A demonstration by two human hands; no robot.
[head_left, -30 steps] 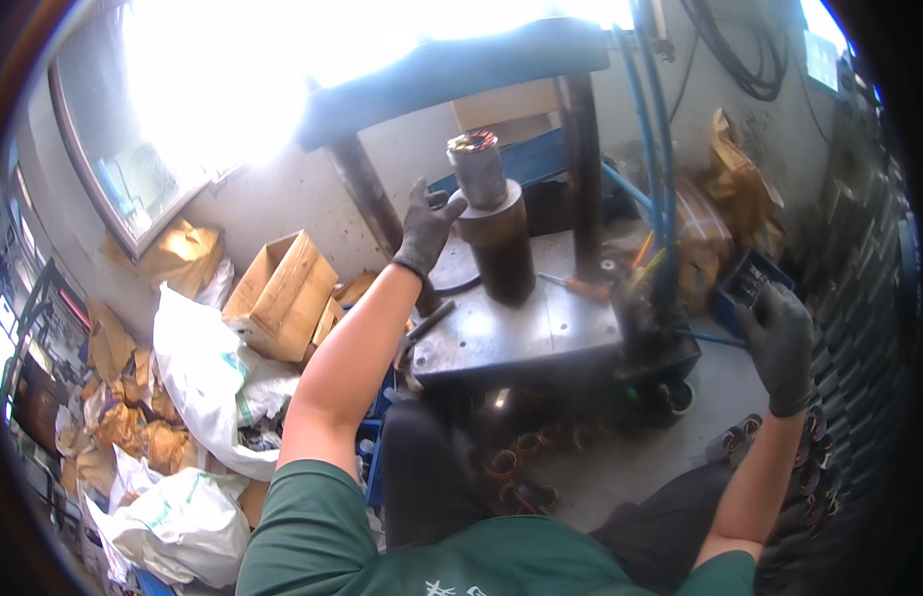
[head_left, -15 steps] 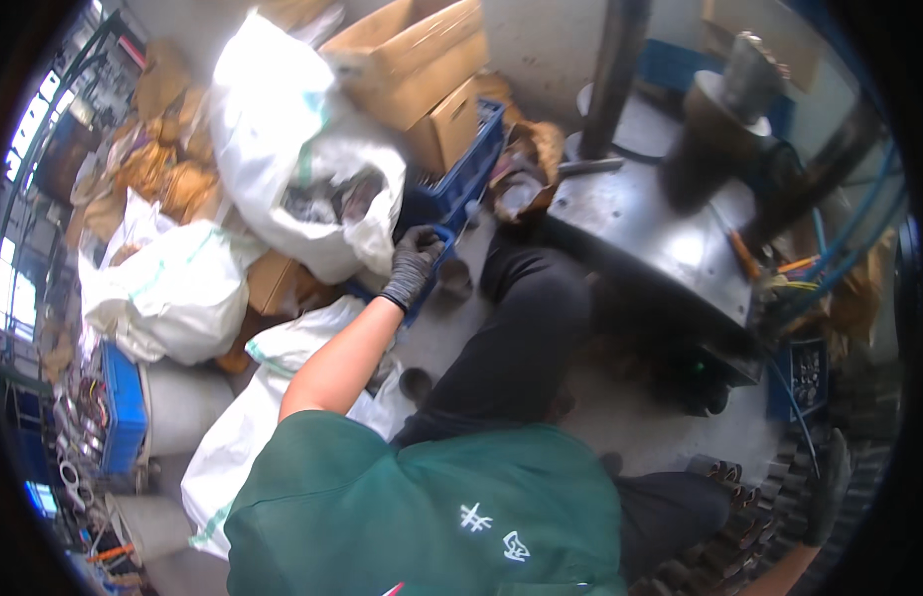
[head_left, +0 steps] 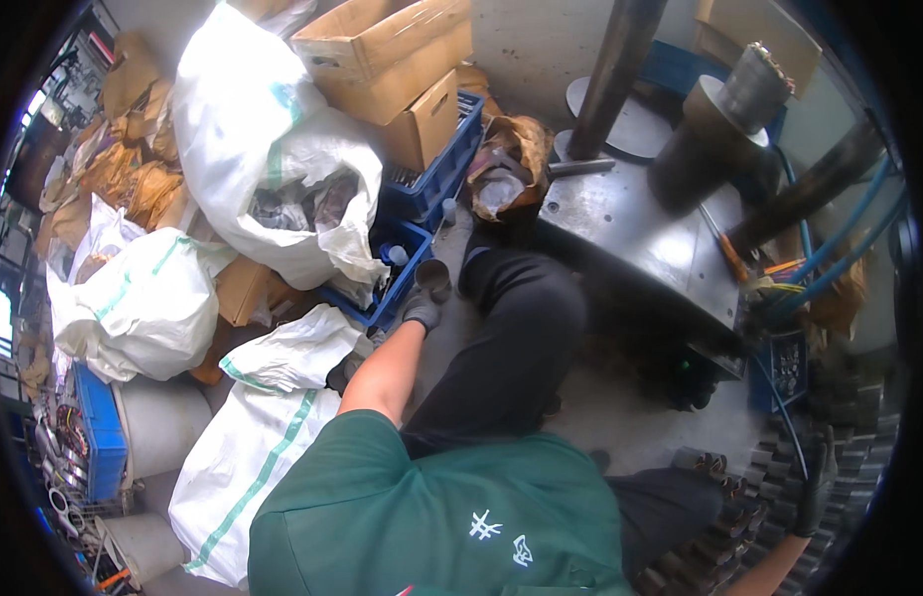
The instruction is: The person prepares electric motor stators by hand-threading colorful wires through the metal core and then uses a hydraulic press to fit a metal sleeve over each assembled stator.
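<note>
My left hand [head_left: 422, 309], in a grey glove, is closed around a dark metal cup-like sleeve [head_left: 432, 276] beside my knee. Just beyond it stands a small blue bin [head_left: 415, 260] with a few pale plastic pieces inside. My right hand [head_left: 817, 482], in a dark glove, is stretched out at the lower right edge. Its fingers look extended beside rows of stacked dark metal pieces [head_left: 769, 512], and I see nothing held in it.
White woven sacks [head_left: 268, 149] crowd the left, one open with scrap inside. Cardboard boxes [head_left: 392, 50] sit on blue crates [head_left: 451, 164] behind. A heavy press with a steel table [head_left: 630, 219] and thick posts stands at right, with blue hoses [head_left: 839, 268] beside it.
My left hand has left the blue bin's rim, moved nearer to me and closed on the metal sleeve. My right hand stays by the stacked pieces. The view has shifted slightly.
</note>
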